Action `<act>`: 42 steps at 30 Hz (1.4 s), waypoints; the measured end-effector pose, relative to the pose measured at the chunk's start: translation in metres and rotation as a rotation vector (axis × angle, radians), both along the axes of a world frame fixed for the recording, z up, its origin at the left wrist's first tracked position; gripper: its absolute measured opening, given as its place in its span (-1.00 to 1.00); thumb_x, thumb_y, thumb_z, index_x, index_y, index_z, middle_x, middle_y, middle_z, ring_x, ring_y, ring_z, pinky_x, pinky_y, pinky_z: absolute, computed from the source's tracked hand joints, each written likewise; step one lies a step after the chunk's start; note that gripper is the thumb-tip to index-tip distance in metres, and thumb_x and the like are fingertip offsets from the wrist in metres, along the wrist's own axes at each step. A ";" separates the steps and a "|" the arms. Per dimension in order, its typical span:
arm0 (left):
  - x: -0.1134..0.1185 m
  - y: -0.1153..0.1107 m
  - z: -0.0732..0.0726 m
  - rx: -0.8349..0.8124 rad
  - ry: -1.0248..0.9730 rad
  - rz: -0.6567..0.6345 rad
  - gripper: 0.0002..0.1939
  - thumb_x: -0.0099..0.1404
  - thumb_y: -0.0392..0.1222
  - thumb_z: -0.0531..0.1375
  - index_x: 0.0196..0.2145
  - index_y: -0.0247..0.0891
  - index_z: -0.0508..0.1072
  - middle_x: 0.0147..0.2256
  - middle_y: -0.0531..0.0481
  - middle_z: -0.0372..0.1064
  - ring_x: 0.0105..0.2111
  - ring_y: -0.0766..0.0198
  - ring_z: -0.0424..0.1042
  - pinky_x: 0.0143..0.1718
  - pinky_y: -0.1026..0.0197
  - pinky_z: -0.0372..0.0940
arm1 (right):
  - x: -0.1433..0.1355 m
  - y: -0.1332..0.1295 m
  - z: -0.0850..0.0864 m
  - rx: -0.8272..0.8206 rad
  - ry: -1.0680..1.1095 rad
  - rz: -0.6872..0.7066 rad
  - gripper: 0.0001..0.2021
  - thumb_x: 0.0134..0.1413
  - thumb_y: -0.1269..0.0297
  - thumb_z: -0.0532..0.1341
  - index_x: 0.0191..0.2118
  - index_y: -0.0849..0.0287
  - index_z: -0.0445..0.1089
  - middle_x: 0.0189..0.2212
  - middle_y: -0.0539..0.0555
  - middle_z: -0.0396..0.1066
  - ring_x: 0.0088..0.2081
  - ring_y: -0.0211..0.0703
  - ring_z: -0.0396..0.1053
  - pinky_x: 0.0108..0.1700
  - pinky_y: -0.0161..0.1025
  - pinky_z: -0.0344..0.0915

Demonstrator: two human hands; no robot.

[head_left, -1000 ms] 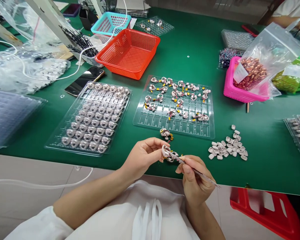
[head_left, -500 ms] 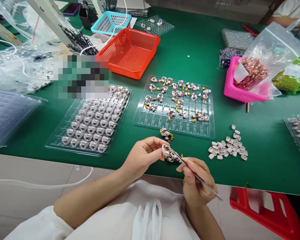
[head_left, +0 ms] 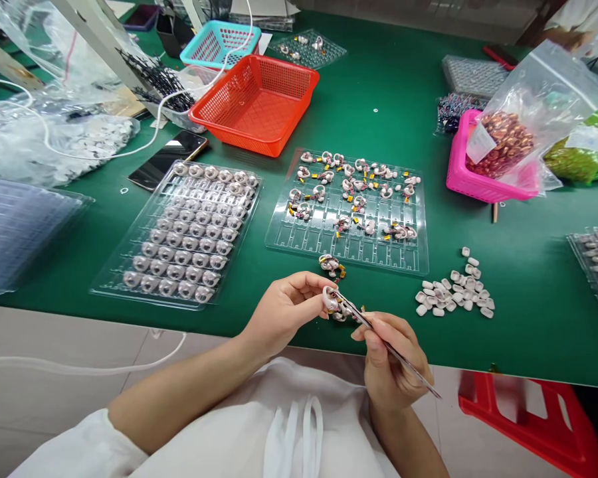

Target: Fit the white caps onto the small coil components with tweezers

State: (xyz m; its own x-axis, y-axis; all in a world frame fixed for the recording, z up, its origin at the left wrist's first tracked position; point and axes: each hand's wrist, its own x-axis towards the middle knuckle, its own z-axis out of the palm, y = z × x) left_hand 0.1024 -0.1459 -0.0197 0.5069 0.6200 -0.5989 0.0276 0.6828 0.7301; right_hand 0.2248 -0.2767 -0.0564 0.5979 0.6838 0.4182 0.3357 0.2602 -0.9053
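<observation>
Near the table's front edge, my left hand (head_left: 284,311) pinches a small white curved part (head_left: 328,300) between thumb and fingers. My right hand (head_left: 396,355) is closed around metal tweezers (head_left: 403,362), whose tips touch that part. More small white pieces with wires lie just beneath the tips, partly hidden. Another wired assembly (head_left: 331,265) rests on the table just beyond my hands. Behind it is a clear tray (head_left: 319,242) with wired white parts in its upper rows. To the right lies a pile of small white caps (head_left: 458,292).
A clear tray (head_left: 99,282) of round grey-white parts is at the left, a phone (head_left: 168,159) behind it. Farther back stand a red basket (head_left: 264,106) and a blue basket (head_left: 219,41). A pink basket (head_left: 488,191) with bags is at the right, a red stool (head_left: 543,418) below.
My hands, the tweezers and the white part hold almost the same position. The phone and nearby tray rows, blurred out before, now show clearly. At the upper right, a person's arm has shifted.
</observation>
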 end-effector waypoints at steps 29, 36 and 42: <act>-0.003 0.000 -0.002 -0.005 -0.020 0.006 -0.93 0.22 -0.35 0.33 -0.31 -0.29 0.61 -0.46 0.08 0.53 -0.46 0.43 0.47 -0.36 0.43 0.39 | 0.000 0.000 0.003 -0.025 -0.129 -0.012 -0.62 0.20 0.58 0.27 0.08 0.12 0.47 -0.11 0.13 0.54 -0.33 -0.15 0.57 -0.42 -0.16 0.61; -0.001 -0.002 -0.004 -0.039 -0.045 0.015 -0.93 0.22 -0.34 0.34 -0.29 -0.29 0.61 -0.41 0.04 0.57 -0.44 0.38 0.51 -0.34 0.38 0.41 | -0.002 -0.001 0.001 -0.036 -0.169 -0.049 -0.62 0.18 0.57 0.27 0.08 0.10 0.47 -0.12 0.12 0.55 -0.34 -0.16 0.57 -0.43 -0.18 0.60; 0.001 -0.004 -0.004 -0.071 -0.032 0.045 -0.91 0.18 -0.30 0.38 -0.31 -0.30 0.60 -0.40 0.02 0.58 -0.45 0.35 0.50 -0.32 0.33 0.41 | -0.005 -0.002 -0.001 -0.061 -0.158 -0.064 -0.62 0.18 0.54 0.29 0.08 0.08 0.48 -0.12 0.12 0.55 -0.33 -0.13 0.57 -0.41 -0.13 0.60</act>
State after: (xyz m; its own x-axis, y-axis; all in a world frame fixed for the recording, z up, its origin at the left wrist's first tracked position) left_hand 0.1033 -0.1502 -0.0235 0.4990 0.5992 -0.6260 -0.0266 0.7327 0.6801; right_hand 0.2202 -0.2785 -0.0570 0.5709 0.6733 0.4698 0.4895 0.1802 -0.8532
